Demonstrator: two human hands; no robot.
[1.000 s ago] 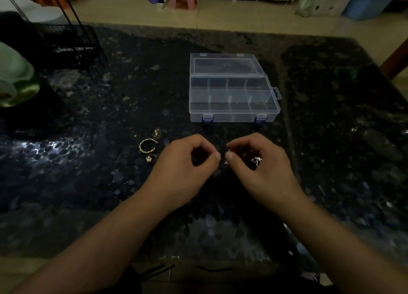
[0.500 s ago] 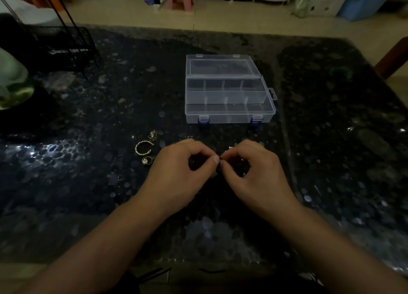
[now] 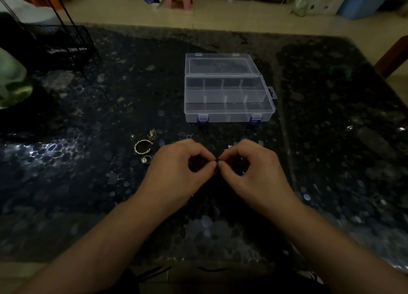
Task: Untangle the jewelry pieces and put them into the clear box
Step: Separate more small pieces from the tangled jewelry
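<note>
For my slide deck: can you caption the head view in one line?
Left hand and right hand pinch tangled jewelry before an open clear box; gold rings wait nearby.

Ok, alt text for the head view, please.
Left hand and right hand pinch a small tangled jewelry piece together over a dark table. A gold ring lies to their left; the open clear box sits beyond.

Whatever the left hand (image 3: 176, 172) and right hand (image 3: 256, 170) pinch between meeting fingertips is too small and dim to identify — only silvery glints (image 3: 229, 147) show above the right knuckles. Both forearms run off the bottom edge.
</note>
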